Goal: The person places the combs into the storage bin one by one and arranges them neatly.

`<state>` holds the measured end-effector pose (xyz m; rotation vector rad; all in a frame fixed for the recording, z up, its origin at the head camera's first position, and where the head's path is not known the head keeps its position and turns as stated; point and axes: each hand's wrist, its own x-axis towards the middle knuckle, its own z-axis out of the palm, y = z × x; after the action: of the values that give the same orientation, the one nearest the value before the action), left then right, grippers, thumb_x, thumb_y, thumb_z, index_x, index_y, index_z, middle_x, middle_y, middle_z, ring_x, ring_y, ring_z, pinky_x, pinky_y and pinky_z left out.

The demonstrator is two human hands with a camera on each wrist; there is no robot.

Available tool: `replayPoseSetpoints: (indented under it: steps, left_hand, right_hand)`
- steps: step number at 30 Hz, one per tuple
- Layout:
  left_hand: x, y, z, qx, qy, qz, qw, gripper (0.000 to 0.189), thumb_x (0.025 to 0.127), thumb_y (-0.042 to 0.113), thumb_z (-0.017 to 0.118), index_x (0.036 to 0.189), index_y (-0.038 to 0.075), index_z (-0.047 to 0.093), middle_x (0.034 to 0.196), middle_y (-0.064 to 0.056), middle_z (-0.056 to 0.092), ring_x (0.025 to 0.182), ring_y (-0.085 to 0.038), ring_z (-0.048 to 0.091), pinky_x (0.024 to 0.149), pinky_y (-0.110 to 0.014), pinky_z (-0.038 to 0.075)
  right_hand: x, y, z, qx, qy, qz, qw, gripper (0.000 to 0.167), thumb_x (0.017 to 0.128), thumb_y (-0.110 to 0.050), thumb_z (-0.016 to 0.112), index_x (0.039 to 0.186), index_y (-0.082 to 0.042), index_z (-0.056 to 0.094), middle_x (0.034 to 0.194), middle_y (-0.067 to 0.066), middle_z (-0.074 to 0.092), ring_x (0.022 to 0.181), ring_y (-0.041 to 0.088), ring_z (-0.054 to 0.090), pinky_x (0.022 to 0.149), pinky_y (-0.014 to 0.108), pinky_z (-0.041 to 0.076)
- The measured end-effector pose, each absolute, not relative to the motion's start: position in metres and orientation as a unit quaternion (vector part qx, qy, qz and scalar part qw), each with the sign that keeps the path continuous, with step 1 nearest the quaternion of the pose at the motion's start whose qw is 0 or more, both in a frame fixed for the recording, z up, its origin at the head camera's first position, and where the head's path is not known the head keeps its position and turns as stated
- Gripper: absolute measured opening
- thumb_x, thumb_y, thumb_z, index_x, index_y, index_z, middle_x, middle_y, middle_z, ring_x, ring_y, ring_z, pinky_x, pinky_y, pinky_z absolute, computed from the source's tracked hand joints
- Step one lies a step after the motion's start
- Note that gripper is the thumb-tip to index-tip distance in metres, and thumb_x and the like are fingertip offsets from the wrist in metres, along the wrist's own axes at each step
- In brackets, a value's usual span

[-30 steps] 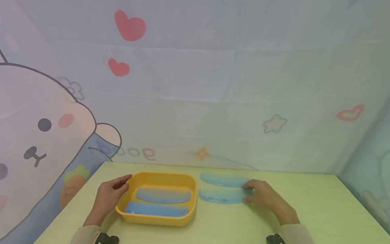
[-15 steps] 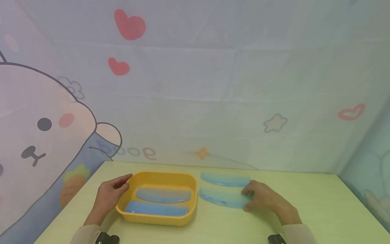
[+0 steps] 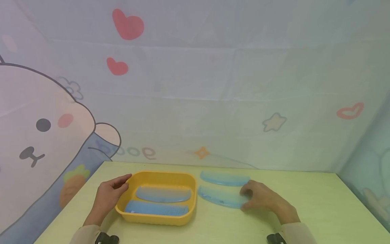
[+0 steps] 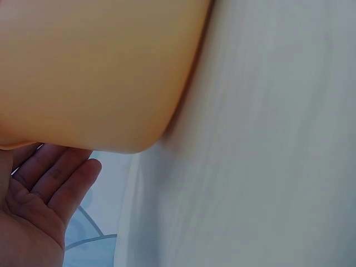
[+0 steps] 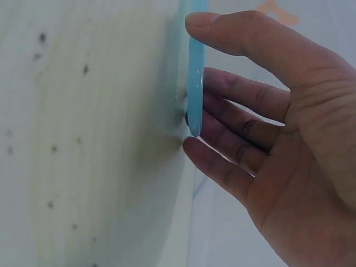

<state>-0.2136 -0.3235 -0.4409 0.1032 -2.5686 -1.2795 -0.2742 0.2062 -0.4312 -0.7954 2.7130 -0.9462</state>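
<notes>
In the head view, my left hand [image 3: 106, 198] holds the left rim of a yellow plastic basket [image 3: 158, 221]; its loosely bent fingers show beside the basket wall [image 4: 94, 83] in the left wrist view. Two blue combs lie inside, a curved comb [image 3: 163, 196] behind a straight-handled comb [image 3: 143, 207]. My right hand [image 3: 263, 196] pinches the right end of a translucent blue curved comb [image 3: 217, 199], thumb on one edge and fingers on the other. The right wrist view shows this comb [image 5: 196, 83] edge-on, close to the table. Behind it lies another curved blue comb [image 3: 223, 179].
The pale yellow-green table [image 3: 310, 203] extends to the right of my right hand. A printed cloth [image 3: 195, 84] with hearts, stars and a cartoon animal hangs behind the table's back edge.
My right hand has taken hold of the front curved comb, whose right end has swung slightly toward me. The left hand, basket and other combs have kept their places.
</notes>
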Motion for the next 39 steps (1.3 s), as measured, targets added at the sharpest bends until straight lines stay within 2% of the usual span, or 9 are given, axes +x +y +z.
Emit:
replayPoseSetpoints:
  steps: [3, 9, 16, 19, 25, 32, 39]
  left_hand:
    - [-0.214, -0.323, -0.441, 0.036, -0.886, -0.441, 0.136, 0.037, 0.105, 0.012, 0.069, 0.141, 0.003, 0.069, 0.135, -0.020, 0.070, 0.119, -0.036, 0.069, 0.082, -0.016, 0.055]
    - [-0.215, -0.323, -0.441, 0.035, -0.885, -0.443, 0.139, 0.037, 0.105, 0.011, 0.069, 0.140, 0.002, 0.069, 0.134, -0.020, 0.070, 0.117, -0.033, 0.070, 0.081, -0.016, 0.055]
    - [-0.213, -0.322, -0.440, 0.040, -0.884, -0.444, 0.143, 0.036, 0.104, 0.010, 0.069, 0.139, 0.003, 0.071, 0.133, -0.019, 0.071, 0.109, -0.017, 0.072, 0.081, -0.015, 0.054]
    - [-0.213, -0.322, -0.440, 0.040, -0.884, -0.444, 0.142, 0.036, 0.104, 0.010, 0.070, 0.139, 0.003, 0.071, 0.133, -0.019, 0.071, 0.108, -0.014, 0.072, 0.081, -0.015, 0.055]
    - [-0.212, -0.323, -0.440, 0.037, -0.884, -0.444, 0.140, 0.036, 0.104, 0.010, 0.070, 0.140, 0.003, 0.070, 0.134, -0.020, 0.070, 0.112, -0.023, 0.072, 0.081, -0.016, 0.055]
    - [-0.213, -0.322, -0.441, 0.038, -0.884, -0.443, 0.142, 0.036, 0.104, 0.009, 0.068, 0.140, 0.003, 0.070, 0.134, -0.020, 0.070, 0.118, -0.035, 0.070, 0.081, -0.015, 0.055]
    - [-0.213, -0.322, -0.440, 0.033, -0.887, -0.439, 0.141, 0.037, 0.104, 0.011, 0.069, 0.140, 0.001, 0.069, 0.134, -0.021, 0.070, 0.118, -0.036, 0.069, 0.081, -0.015, 0.055]
  right_hand:
    - [-0.274, 0.207, -0.428, -0.267, 0.907, -0.316, 0.081, 0.050, 0.079, -0.020, 0.094, 0.119, 0.001, 0.072, 0.122, 0.011, 0.070, 0.118, 0.043, 0.063, 0.102, 0.061, 0.051]
    - [-0.274, 0.207, -0.423, -0.260, 0.908, -0.317, 0.091, 0.050, 0.080, -0.020, 0.093, 0.119, 0.003, 0.074, 0.121, 0.012, 0.073, 0.116, 0.042, 0.066, 0.100, 0.059, 0.053]
    - [-0.272, 0.206, -0.420, -0.262, 0.905, -0.320, 0.104, 0.050, 0.082, -0.019, 0.092, 0.121, 0.005, 0.074, 0.121, 0.014, 0.073, 0.116, 0.043, 0.066, 0.099, 0.058, 0.054]
    - [-0.270, 0.206, -0.419, -0.270, 0.901, -0.321, 0.106, 0.048, 0.082, -0.019, 0.092, 0.120, 0.005, 0.074, 0.121, 0.013, 0.073, 0.114, 0.041, 0.067, 0.098, 0.056, 0.055]
    - [-0.267, 0.205, -0.417, -0.275, 0.899, -0.326, 0.103, 0.048, 0.082, -0.019, 0.091, 0.119, 0.005, 0.074, 0.119, 0.010, 0.072, 0.108, 0.036, 0.067, 0.094, 0.054, 0.057]
    - [-0.267, 0.204, -0.417, -0.267, 0.907, -0.315, 0.081, 0.050, 0.081, -0.020, 0.092, 0.121, 0.004, 0.074, 0.121, 0.011, 0.072, 0.113, 0.039, 0.067, 0.097, 0.055, 0.055]
    - [-0.271, 0.206, -0.417, -0.299, 0.904, -0.305, 0.026, 0.051, 0.082, -0.021, 0.090, 0.121, 0.006, 0.073, 0.113, 0.009, 0.071, 0.102, 0.028, 0.067, 0.089, 0.043, 0.058]
